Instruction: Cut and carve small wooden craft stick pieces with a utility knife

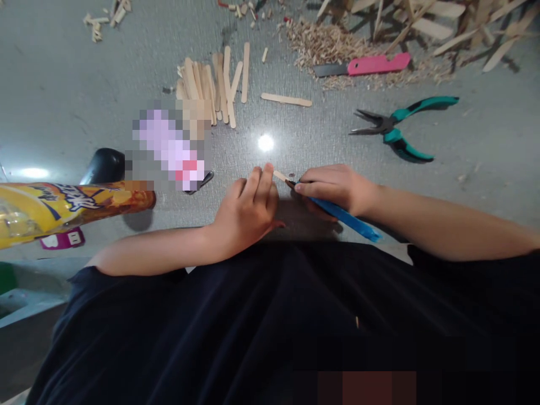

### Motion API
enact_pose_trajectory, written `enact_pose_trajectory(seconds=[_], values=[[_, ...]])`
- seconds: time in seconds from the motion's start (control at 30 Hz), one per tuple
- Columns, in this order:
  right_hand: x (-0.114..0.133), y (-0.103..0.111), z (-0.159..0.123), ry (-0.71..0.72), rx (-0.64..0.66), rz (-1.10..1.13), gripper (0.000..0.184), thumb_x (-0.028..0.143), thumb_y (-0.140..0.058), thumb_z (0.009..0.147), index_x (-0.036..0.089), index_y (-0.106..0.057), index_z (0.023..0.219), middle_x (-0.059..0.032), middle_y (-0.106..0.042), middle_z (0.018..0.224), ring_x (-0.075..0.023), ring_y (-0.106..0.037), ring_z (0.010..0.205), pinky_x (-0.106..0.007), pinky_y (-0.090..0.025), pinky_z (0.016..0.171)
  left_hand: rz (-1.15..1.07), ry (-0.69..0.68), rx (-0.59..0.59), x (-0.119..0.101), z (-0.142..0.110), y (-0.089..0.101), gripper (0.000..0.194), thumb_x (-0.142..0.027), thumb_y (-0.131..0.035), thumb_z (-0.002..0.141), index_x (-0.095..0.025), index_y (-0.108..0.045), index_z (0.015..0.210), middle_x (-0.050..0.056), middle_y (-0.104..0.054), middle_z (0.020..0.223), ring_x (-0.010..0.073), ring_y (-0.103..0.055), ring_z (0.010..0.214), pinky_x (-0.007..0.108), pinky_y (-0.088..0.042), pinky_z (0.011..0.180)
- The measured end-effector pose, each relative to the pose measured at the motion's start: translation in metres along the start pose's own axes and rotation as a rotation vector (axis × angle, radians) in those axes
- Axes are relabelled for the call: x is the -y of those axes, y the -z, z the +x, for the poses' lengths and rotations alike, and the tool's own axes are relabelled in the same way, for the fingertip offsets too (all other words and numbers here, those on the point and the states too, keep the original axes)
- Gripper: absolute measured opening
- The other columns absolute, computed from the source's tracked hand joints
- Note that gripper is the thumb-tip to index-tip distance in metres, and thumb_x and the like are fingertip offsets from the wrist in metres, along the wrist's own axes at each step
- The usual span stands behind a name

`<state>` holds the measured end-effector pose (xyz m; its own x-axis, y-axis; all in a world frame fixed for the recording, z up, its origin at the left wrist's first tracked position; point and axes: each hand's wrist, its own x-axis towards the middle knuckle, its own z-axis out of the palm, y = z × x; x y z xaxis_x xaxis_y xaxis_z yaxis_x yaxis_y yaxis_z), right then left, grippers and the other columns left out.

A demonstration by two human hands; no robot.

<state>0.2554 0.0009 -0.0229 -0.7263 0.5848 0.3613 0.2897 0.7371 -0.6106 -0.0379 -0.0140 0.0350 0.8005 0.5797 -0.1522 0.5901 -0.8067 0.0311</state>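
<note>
My left hand (253,205) is closed with its fingertips on a small wooden craft stick (280,176), whose end sticks out toward the right. Wrapped in my right hand (331,185) is a blue-handled tool (346,218) with a dark tip. That tip meets the exposed end of the stick, between the two hands. The tool's exact kind is partly hidden by my fingers. Beyond my hands lies a single craft stick (287,100), and a bunch of similar craft sticks (196,81) is to its left.
Needle-nose pliers (386,125) with teal handles rest open at right. Behind them is a pink folding knife (377,64) on wood shavings (323,42). More wooden sticks (439,25) pile at the far right. A yellow snack tube (63,211) stands left, near a blurred lilac object (166,140).
</note>
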Motion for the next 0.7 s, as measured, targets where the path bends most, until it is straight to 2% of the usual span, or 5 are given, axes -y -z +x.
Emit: enact_pose_trajectory(seconds=[0.1, 0.23, 0.3, 0.47, 0.7], values=[[0.001, 0.001, 0.003, 0.014, -0.007, -0.043, 0.020, 0.027, -0.051, 0.119, 0.024, -0.064, 0.133, -0.0030, -0.074, 0.092, -0.0199, -0.065, 0.073, -0.033, -0.051, 0.069, -0.102, -0.043, 0.032, -0.003, -0.005, -0.012, 0.119, -0.074, -0.090, 0.095, -0.015, -0.043, 0.186, 0.037, -0.041, 0.188, 0.0531, -0.048, 0.174, 0.062, -0.043, 0.136], [0.004, 0.002, 0.009, 0.068, -0.076, -0.097, 0.017, 0.018, -0.058, 0.114, 0.022, -0.062, 0.129, -0.0035, -0.074, 0.093, -0.0185, -0.066, 0.072, -0.030, -0.054, 0.067, -0.214, -0.004, 0.144, -0.009, -0.002, -0.024, 0.134, -0.087, -0.084, 0.092, -0.027, -0.020, 0.194, 0.034, -0.023, 0.196, 0.0566, -0.030, 0.182, 0.071, -0.029, 0.144], [0.004, 0.000, 0.009, 0.074, -0.086, -0.108, 0.017, 0.017, -0.060, 0.113, 0.022, -0.062, 0.129, -0.0034, -0.075, 0.092, -0.0183, -0.067, 0.072, -0.030, -0.055, 0.067, -0.216, -0.003, 0.162, -0.011, 0.000, -0.027, 0.137, -0.090, -0.082, 0.091, -0.027, -0.019, 0.194, 0.036, -0.020, 0.195, 0.0590, -0.027, 0.182, 0.073, -0.029, 0.144], [0.004, -0.003, 0.006, 0.025, -0.015, -0.173, 0.014, 0.029, -0.053, 0.116, 0.025, -0.064, 0.123, -0.0047, -0.077, 0.092, -0.0199, -0.068, 0.075, -0.033, -0.056, 0.069, -0.166, -0.013, 0.151, -0.017, 0.006, -0.030, 0.155, -0.102, -0.081, 0.078, -0.022, -0.017, 0.194, 0.043, -0.030, 0.189, 0.0670, -0.033, 0.176, 0.076, -0.037, 0.138], [0.005, -0.001, 0.009, 0.061, -0.025, -0.137, 0.015, 0.026, -0.053, 0.115, 0.023, -0.065, 0.123, -0.0062, -0.075, 0.090, -0.0210, -0.066, 0.072, -0.034, -0.055, 0.064, -0.148, -0.026, 0.104, -0.022, 0.008, -0.032, 0.159, -0.101, -0.082, 0.078, -0.018, -0.013, 0.194, 0.043, -0.032, 0.188, 0.0669, -0.039, 0.174, 0.074, -0.039, 0.136]])
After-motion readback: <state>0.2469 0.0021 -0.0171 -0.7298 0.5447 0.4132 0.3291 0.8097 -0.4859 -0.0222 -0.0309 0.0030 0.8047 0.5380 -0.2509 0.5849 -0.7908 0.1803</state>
